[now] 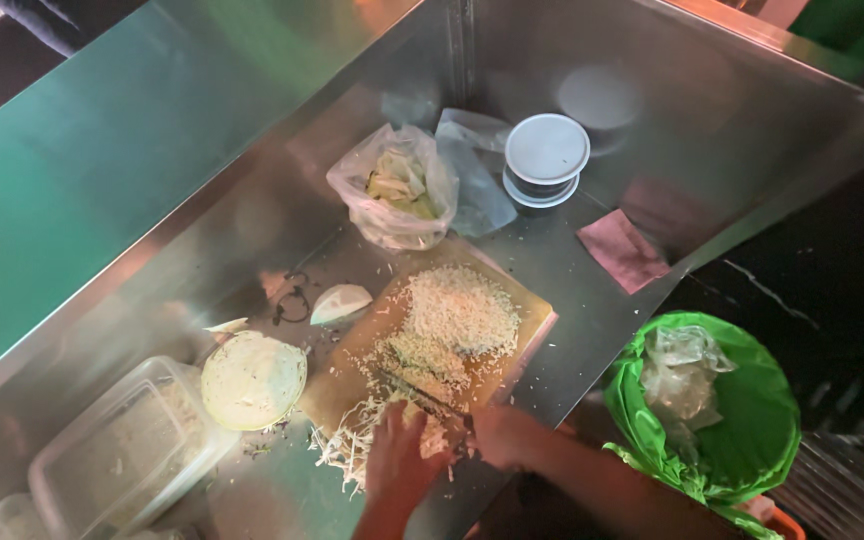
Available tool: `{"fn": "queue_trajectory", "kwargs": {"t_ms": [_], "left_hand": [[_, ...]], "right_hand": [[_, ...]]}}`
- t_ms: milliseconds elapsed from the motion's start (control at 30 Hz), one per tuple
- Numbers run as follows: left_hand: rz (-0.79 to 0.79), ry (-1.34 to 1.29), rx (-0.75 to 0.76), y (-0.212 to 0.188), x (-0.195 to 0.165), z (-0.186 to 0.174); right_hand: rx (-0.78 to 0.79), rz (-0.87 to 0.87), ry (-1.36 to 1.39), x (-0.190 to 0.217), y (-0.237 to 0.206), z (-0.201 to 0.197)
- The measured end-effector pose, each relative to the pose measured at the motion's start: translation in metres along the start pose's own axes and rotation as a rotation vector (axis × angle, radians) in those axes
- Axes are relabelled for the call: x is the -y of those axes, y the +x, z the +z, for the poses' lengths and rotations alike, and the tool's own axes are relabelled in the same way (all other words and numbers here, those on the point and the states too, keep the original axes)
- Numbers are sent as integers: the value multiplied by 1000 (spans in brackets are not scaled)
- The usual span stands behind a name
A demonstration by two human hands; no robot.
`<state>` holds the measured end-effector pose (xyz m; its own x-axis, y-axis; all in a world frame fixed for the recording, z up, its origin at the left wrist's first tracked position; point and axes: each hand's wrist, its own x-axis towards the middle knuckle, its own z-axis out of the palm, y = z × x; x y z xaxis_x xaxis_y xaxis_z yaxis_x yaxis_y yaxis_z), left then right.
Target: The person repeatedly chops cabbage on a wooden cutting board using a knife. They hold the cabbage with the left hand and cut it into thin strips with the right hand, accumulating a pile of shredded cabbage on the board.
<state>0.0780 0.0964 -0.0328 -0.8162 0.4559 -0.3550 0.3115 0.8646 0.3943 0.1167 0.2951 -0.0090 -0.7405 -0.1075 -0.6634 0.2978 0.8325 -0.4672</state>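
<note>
A wooden cutting board (527,300) lies on the steel counter with a heap of finely chopped cabbage (457,310) on it. My left hand (399,462) presses down on a bunch of cabbage shreds (344,445) at the board's near end. My right hand (500,436) grips the handle of a dark knife (420,392), whose blade lies across the cabbage just beyond my left fingers. A halved cabbage (252,380), cut face up, rests left of the board, and a small cabbage wedge (340,302) lies behind it.
A clear plastic tub (117,450) stands at the left. A plastic bag of cabbage scraps (397,190), stacked white-lidded round containers (546,158) and a pink cloth (622,250) sit at the back. A green-lined bin (742,420) stands off the counter's right edge.
</note>
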Motion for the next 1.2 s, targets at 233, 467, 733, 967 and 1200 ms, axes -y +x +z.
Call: {"fn": "queue_trajectory", "kwargs": {"t_ms": [233, 467, 733, 967, 1200], "left_hand": [[178, 160, -151, 7, 5, 21], [59, -76, -77, 16, 15, 12], [50, -39, 26, 37, 20, -7], [41, -46, 45, 37, 23, -1], [113, -58, -3, 40, 27, -1]], "right_hand": [[148, 164, 82, 13, -9, -6], [-130, -239, -188, 20, 1, 11], [-276, -238, -61, 37, -12, 24], [-265, -386, -276, 37, -2, 30], [-285, -294, -60, 36, -14, 38]]}}
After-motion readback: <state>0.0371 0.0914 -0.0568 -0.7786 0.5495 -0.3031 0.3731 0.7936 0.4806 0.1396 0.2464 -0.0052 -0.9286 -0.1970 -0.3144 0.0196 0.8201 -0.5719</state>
